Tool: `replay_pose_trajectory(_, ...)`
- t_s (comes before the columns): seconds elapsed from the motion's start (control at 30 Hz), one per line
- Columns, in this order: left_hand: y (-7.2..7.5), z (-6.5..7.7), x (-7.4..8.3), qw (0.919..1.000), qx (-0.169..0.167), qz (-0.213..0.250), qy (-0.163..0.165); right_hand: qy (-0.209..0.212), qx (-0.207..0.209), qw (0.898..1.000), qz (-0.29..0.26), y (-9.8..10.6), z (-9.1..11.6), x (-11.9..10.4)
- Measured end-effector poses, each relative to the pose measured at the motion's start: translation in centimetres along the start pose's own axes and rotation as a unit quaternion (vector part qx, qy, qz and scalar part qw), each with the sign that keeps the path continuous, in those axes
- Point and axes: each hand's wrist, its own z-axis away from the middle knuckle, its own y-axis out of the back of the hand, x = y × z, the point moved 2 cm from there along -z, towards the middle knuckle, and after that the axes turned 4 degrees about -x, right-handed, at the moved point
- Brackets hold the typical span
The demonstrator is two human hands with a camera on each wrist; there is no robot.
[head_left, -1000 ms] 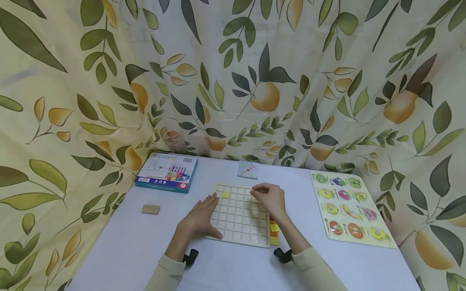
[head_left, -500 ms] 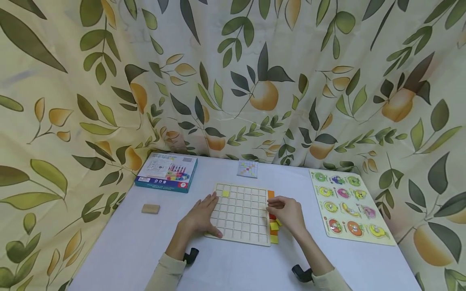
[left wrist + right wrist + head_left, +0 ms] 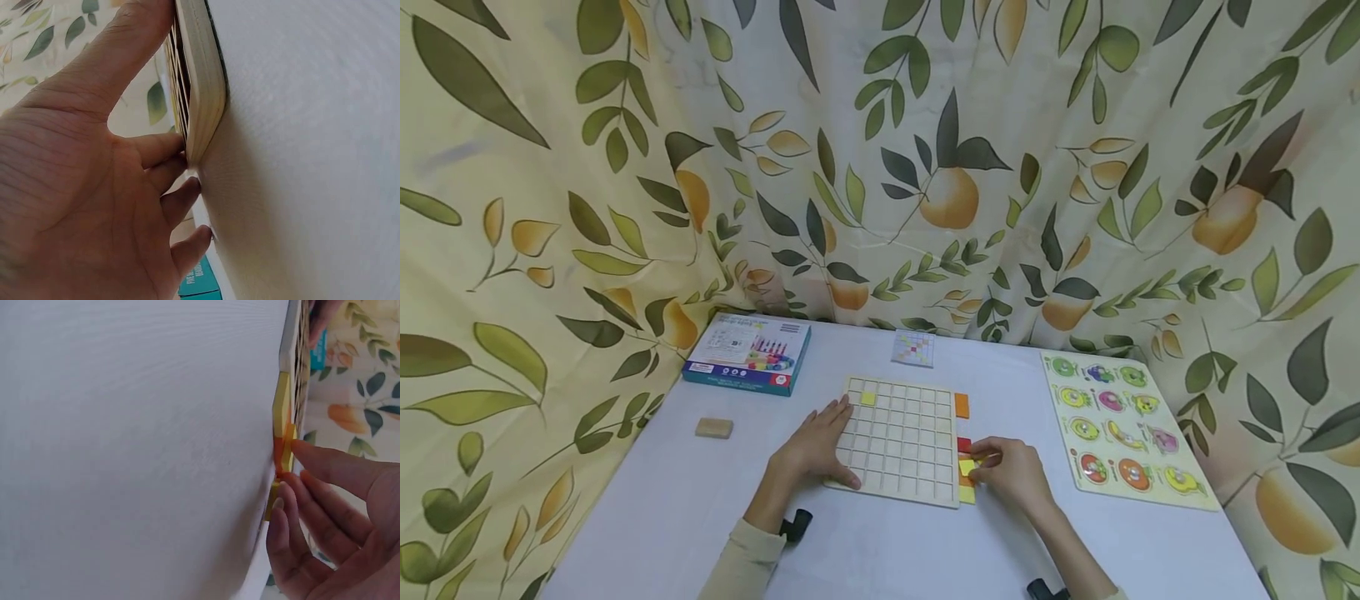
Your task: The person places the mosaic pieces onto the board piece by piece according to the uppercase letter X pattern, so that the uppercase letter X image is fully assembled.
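Note:
A pale wooden grid board [image 3: 898, 442] lies on the table, with one yellow square tile [image 3: 868, 398] in its upper left. My left hand [image 3: 808, 450] rests at the board's left edge, fingers spread along the side and thumb near the front corner. Beside the board's right edge, my right hand [image 3: 1011, 475] pinches a yellow tile [image 3: 289, 450] between thumb and fingertips. That tile overlaps an orange one, and another yellow tile [image 3: 967, 495] lies just in front. A red tile [image 3: 964, 445] and an orange tile [image 3: 962, 406] sit farther back along the same edge.
A flat game box [image 3: 748, 354] lies at the back left, with a small wooden block [image 3: 714, 427] in front of it. Behind the board is a small patterned card [image 3: 913, 348]. A fruit puzzle board [image 3: 1060, 433] lies on the right. A leaf-print curtain [image 3: 880, 167] surrounds the table.
My right hand has moved from above the board's upper right, out past its edge and toward me, to the tiles, uncovering the orange tile. My left hand stays in place.

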Motion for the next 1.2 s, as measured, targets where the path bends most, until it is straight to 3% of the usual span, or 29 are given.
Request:
replay_pose_trajectory(0.57, -0.2, -0.1, -0.2, 1.0, 0.002, -0.005, 0.002, 0.018, -0.001, 0.999, -0.03, -0.4, 0.1, 0.1)
replay_pose_trajectory(0.93, -0.3, -0.1, 0.0, 1.0, 0.003, -0.003, -0.001, 0.005, 0.005, 0.999, -0.05, 0.6, -0.2, 0.9)
replay_pose_trajectory(1.2, -0.2, 0.0, 0.0, 0.9999, 0.009, -0.001, 0.007, 0.023, 0.027, 0.995, -0.09, 0.5, -1.3, -0.1)
